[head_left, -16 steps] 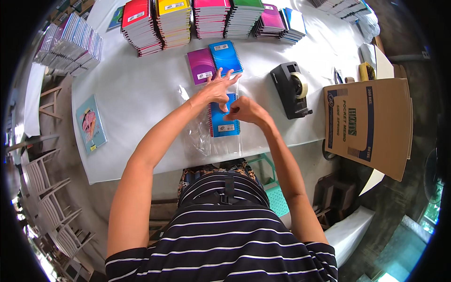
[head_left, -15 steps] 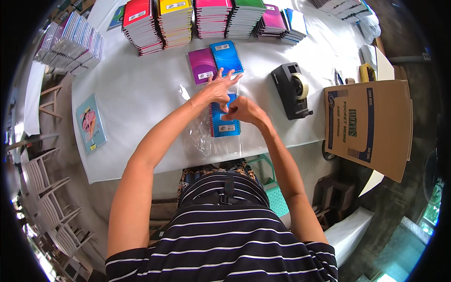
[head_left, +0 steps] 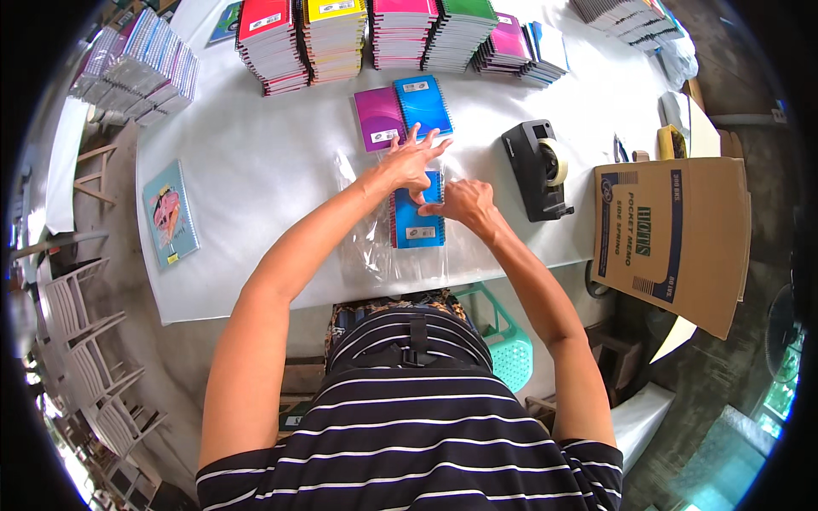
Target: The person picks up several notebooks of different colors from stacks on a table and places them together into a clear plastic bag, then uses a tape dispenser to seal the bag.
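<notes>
A blue spiral notebook point(head_left: 419, 226) with a white label lies near the table's front edge, on or inside clear plastic film point(head_left: 368, 243) that spreads to its left. My left hand point(head_left: 409, 166) is over its far end, fingers spread and thumb down on the cover. Curled at the notebook's right edge is my right hand point(head_left: 469, 203), its thumb reaching over the cover. Whatever its fingers hold, if anything, is hidden. Just beyond my left fingertips lie a purple notebook point(head_left: 378, 115) and another blue notebook point(head_left: 423, 104), side by side.
To the right stand a black tape dispenser point(head_left: 535, 170) and a cardboard box point(head_left: 673, 234). Stacked notebooks point(head_left: 328, 51) in several colours line the far side. A notebook with a pink picture point(head_left: 170, 213) lies at left, below wrapped stacks point(head_left: 141, 72). A green stool point(head_left: 509, 353) is under the table edge.
My right hand has moved right, from over the middle of the near blue notebook to its right edge, uncovering more of the cover. My left hand stays spread over the far end.
</notes>
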`<state>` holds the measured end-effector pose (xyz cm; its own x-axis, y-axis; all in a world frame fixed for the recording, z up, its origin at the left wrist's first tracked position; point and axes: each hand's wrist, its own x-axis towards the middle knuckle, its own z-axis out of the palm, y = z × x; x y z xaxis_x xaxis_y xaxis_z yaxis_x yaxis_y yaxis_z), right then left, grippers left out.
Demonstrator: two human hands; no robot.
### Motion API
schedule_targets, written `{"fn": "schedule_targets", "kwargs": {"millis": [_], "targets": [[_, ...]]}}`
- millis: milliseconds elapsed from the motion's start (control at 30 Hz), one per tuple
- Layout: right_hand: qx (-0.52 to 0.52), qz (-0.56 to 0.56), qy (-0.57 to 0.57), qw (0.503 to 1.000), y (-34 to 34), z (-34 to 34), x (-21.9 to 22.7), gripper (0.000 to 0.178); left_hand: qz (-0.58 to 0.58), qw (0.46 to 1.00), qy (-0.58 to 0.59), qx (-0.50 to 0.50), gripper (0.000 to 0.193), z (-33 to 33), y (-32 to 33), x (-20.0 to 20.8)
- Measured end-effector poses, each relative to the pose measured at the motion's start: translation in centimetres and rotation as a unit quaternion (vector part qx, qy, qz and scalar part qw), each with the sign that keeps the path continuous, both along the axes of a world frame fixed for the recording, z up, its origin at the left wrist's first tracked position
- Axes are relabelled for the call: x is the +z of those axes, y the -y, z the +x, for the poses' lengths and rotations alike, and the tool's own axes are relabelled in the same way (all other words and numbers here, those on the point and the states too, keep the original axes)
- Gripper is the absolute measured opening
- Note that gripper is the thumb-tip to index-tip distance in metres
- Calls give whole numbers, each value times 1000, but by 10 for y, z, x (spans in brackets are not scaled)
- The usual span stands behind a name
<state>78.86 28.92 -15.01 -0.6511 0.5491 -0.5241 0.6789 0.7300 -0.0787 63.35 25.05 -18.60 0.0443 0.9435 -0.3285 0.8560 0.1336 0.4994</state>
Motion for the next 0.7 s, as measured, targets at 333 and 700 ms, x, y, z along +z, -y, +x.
{"fn": "schedule_targets", "kwargs": {"millis": [333,700], "targets": [[-192,-137,-180,955,11,39,-29,85,193,968,-17,159,121,14,78,22],[-234,-279,-334,869,16,43,-63,89,210,949,-203,118,59,10,192,-46]]}}
